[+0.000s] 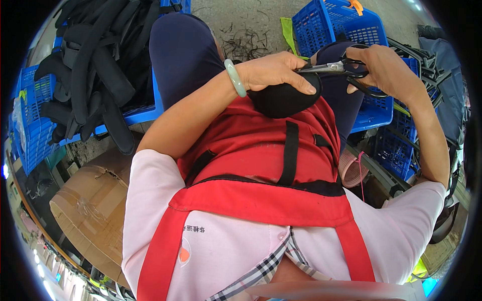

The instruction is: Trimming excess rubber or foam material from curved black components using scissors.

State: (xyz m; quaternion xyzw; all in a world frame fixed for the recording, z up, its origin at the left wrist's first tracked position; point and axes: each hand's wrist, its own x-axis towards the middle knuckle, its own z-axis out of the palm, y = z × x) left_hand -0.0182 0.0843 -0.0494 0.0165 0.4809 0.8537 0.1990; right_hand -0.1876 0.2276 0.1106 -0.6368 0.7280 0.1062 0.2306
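Note:
Over my lap, my left hand is closed on the edge of a rounded black fabric piece, thumb on top. A pair of scissors with metal blades and black handles is in my right hand, its fingers through the loops. The blades point left and lie along the upper edge of the black piece, close to my left thumb. Whether they are closed on anything is hidden by the left fingers. A red apron with black straps covers my lap beneath the piece.
Many long black padded pieces are heaped over a blue crate on the left. Blue crates stand ahead and to the right, near dark frame-like parts. Black scraps litter the floor. A cardboard box sits at lower left.

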